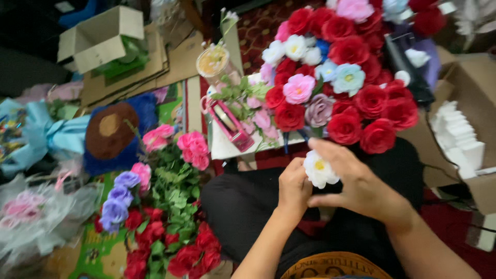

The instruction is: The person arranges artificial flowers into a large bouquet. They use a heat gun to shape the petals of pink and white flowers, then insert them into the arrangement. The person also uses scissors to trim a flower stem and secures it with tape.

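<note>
Both my hands grasping a white fabric flower with yellow centre.

My left hand pinches its left edge; my right hand curls loosely around it, just below the red-and-pink artificial rose bouquet.

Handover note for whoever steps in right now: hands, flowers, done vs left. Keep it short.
Left hand: fingers closed on the underside of the white flower.
Right hand: cupped around the same white flower from the right, fingers partly spread.
Both hands are above the lap, just below the big bouquet of red, pink, white and blue flowers.
Done: bouquet is densely filled.
Left: white flower is not yet in the bouquet. Loose flowers with greenery lie on the floor to the left, pink tape dispenser beside the bouquet.
</note>
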